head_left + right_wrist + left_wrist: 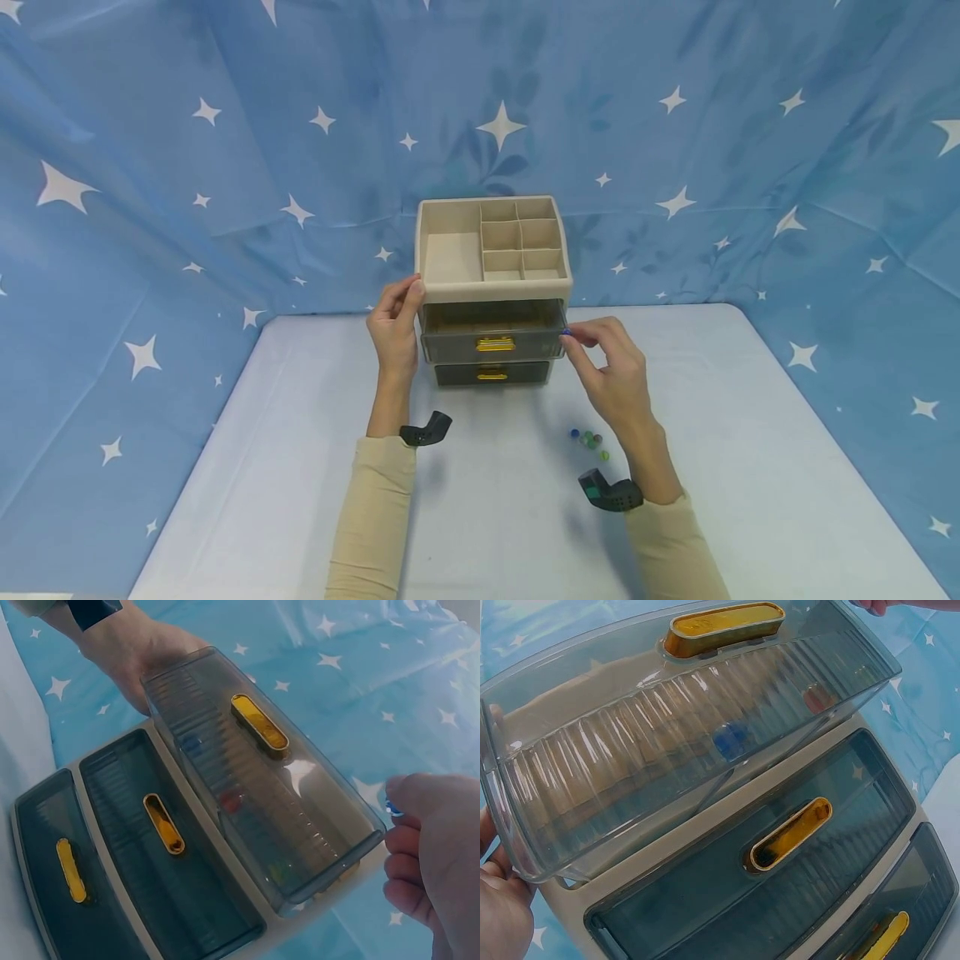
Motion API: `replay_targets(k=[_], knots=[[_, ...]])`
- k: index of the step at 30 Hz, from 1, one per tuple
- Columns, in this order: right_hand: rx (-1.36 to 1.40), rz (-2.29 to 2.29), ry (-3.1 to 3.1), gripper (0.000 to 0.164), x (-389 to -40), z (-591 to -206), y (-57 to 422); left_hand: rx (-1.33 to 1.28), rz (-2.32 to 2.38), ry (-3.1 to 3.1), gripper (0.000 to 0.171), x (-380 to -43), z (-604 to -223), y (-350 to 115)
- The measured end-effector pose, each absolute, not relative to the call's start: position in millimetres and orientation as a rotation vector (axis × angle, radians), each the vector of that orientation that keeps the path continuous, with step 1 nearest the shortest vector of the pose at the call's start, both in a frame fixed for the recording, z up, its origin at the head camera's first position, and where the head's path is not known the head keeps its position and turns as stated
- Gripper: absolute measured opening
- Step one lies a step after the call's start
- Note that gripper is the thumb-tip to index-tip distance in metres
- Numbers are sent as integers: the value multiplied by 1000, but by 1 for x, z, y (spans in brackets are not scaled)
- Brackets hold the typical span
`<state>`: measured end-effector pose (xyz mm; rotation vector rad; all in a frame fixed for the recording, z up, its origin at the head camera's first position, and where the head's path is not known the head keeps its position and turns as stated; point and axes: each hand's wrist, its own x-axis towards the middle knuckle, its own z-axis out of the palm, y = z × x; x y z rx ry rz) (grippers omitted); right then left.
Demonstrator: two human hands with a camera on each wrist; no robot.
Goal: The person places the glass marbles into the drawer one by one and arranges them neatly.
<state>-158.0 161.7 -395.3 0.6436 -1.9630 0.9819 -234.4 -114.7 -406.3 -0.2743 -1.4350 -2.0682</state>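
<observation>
A cream desktop organizer (450, 292) has its clear grey top drawer (450, 347) pulled out. Blue (730, 740), red (231, 801) and yellow-green (280, 871) marbles show through the drawer's front. My left hand (396, 329) grips the organizer at its left front edge, beside the drawer; part of its fingers is hidden in the right wrist view. Thumb and forefinger of my right hand (615, 367) pinch a blue marble (566, 332) at the drawer's right front corner. Only a sliver of that marble shows between the fingertips in the right wrist view.
Several loose marbles (591, 442) lie on the white table (495, 517), in front and to the right of the organizer. Two lower drawers with gold handles are closed. The organizer's top has divided compartments (501, 237). A blue star-patterned cloth (300, 150) hangs behind.
</observation>
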Motion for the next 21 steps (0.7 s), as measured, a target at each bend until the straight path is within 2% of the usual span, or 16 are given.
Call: replay_targets(k=[21], knots=[[587, 998, -2017, 16, -170, -393, 157, -281, -2062, -1436, 15, -234, -407, -114]])
